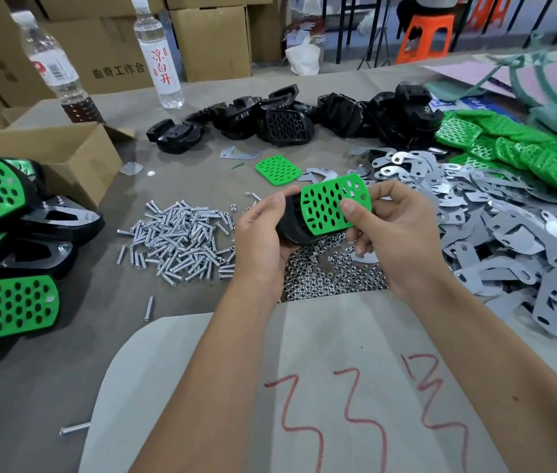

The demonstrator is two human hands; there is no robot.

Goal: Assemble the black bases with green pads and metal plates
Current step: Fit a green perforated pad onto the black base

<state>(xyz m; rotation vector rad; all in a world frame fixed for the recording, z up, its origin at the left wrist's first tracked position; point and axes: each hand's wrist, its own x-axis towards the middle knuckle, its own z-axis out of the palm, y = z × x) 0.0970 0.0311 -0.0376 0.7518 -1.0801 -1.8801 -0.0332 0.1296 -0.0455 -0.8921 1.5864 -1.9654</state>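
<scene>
My left hand [263, 233] grips a black base [290, 223] from its left side. A green perforated pad [328, 208] lies tilted on top of that base, and my right hand [396, 230] pinches the pad's right end, thumb on its face. Both hands are above the table's middle. More black bases [287, 121] are heaped at the back. Loose green pads [522, 148] pile up at the back right, and one single pad [278, 169] lies flat. Grey metal plates [509, 233] spread across the right.
Screws [181, 237] lie heaped left of my hands, nuts [331, 271] just below them. Finished assemblies [4, 233] stack at the left edge beside an open cardboard box [65, 155]. Two water bottles [159, 52] stand at the back.
</scene>
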